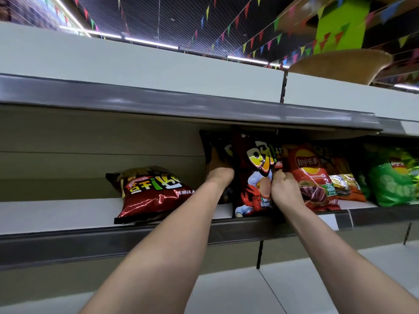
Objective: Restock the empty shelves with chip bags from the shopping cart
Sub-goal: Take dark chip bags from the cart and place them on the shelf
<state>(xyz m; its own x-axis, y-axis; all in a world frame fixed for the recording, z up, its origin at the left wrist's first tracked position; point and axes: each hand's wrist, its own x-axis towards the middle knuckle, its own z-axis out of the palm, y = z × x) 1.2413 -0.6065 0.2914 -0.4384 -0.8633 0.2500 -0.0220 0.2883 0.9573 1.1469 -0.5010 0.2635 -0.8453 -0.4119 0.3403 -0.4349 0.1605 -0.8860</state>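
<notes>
Nearest, two bare arms reach over the front rail of the shelf (158, 236). The right hand (285, 189) has its fingers clenched on the side edge of the upright crab bag (254, 173). The left hand (218, 171) curls its fingers round a dark bag (213, 143) just behind. A red bag (310, 175) stands alongside, and a flat bag (149, 191) lies to the left. Placing seems underway; next, square both bags upright and let go.

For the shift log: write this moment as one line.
crab bag: upright on shelf | left hand: at its left edge, fingers hidden | right hand: grips its right edge
</notes>
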